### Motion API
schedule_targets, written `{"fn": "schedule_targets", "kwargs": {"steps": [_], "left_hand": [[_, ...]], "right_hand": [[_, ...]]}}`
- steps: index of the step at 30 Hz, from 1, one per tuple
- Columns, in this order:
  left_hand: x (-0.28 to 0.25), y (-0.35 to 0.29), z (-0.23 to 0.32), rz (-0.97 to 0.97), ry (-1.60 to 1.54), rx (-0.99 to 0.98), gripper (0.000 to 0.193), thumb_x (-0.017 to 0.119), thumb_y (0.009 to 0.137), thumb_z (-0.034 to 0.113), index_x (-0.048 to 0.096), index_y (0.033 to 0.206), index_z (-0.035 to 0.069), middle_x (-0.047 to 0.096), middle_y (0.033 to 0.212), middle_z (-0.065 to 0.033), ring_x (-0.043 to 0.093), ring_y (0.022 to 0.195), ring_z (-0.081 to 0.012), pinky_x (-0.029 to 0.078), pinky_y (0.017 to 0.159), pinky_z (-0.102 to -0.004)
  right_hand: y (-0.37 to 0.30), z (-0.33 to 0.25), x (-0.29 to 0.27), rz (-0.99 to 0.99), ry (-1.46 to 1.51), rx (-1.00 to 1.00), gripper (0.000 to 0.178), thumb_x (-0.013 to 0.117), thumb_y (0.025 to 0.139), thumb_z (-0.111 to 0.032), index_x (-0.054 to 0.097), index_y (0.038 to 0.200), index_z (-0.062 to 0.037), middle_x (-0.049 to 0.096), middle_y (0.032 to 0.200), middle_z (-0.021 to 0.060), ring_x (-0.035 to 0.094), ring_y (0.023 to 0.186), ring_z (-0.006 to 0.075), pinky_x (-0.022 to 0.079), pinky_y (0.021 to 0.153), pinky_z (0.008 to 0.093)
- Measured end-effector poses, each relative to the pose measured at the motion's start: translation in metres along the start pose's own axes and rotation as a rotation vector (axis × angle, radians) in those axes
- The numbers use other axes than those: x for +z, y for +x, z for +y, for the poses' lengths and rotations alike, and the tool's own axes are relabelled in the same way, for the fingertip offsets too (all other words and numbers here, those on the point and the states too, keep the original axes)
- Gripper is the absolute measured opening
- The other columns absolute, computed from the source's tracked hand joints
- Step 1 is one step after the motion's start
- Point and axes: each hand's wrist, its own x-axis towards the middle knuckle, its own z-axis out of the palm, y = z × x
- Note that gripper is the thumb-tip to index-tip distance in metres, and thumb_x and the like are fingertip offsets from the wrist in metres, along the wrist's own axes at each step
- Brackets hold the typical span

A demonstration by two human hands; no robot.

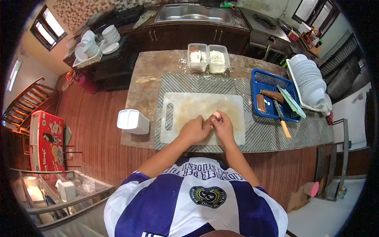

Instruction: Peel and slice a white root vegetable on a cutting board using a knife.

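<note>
My left hand (193,129) is closed around one end of a brown, elongated piece (208,122), held just above the white cutting board (203,100). The fingers of my right hand (224,128) are closed on its other end, where a pale tip shows. Its exact kind is not clear. A blue basket (256,83) to the right holds two brown pieces (261,103) and small white bits. Across its rim lie a knife (285,128) with a yellow handle and a pale green, long tool (291,102).
Two clear containers (218,59) of white bits stand beyond the board, with crumbs scattered nearby. A stack of white tubs (136,121) is at the table's left edge. A dish rack (302,94) of white plates and bowls stands behind the basket.
</note>
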Motion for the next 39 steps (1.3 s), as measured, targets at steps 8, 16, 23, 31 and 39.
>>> {"fn": "schedule_targets", "kwargs": {"steps": [8,16,23,31,39], "left_hand": [[0.024,0.006,0.004,0.096,0.042,-0.118,0.053,0.055,0.094,0.05,0.056,0.102,-0.002,0.07,0.087,-0.0287,0.068,0.082,-0.0482,0.053,0.072,-0.0573],[0.014,-0.004,0.019,0.1,0.111,-0.167,0.052,0.058,0.092,0.054,0.06,0.105,0.003,0.07,0.091,-0.0248,0.068,0.085,-0.0451,0.053,0.073,-0.0532],[0.023,0.005,0.033,0.398,0.252,0.111,0.049,0.07,0.088,0.04,0.064,0.121,0.005,0.065,0.104,-0.0178,0.062,0.099,-0.0384,0.051,0.086,-0.047],[0.051,0.028,0.063,0.427,0.237,0.381,0.044,0.074,0.083,0.03,0.065,0.116,0.002,0.06,0.114,-0.0217,0.055,0.112,-0.0394,0.048,0.094,-0.0477],[0.072,0.042,0.142,0.295,0.047,0.709,0.031,0.072,0.086,0.021,0.067,0.11,0.001,0.065,0.105,-0.0193,0.064,0.101,-0.0355,0.052,0.087,-0.0444]], "right_hand": [[0.018,-0.016,-0.003,-0.124,-0.313,-0.146,0.051,0.075,0.085,-0.013,0.061,0.131,0.0022,0.068,0.118,0.016,0.066,0.095,0.0197,0.054,0.085,0.0329],[0.019,-0.02,-0.011,-0.22,-0.217,-0.077,0.05,0.075,0.087,-0.014,0.061,0.132,-0.0005,0.067,0.121,0.0184,0.068,0.088,0.0222,0.055,0.082,0.0329],[0.01,-0.03,-0.04,-0.146,-0.271,-0.154,0.044,0.074,0.09,-0.014,0.062,0.131,-0.0029,0.066,0.12,0.0176,0.068,0.091,0.0211,0.055,0.081,0.0314],[-0.012,-0.038,-0.09,-0.025,-0.275,-0.125,0.037,0.073,0.091,-0.016,0.066,0.125,-0.0029,0.068,0.119,0.0166,0.069,0.093,0.0237,0.055,0.081,0.0334],[-0.053,-0.107,-0.157,0.299,-0.367,-0.269,0.027,0.07,0.091,-0.013,0.068,0.117,-0.0028,0.068,0.111,0.0168,0.067,0.088,0.0245,0.055,0.078,0.035]]}}
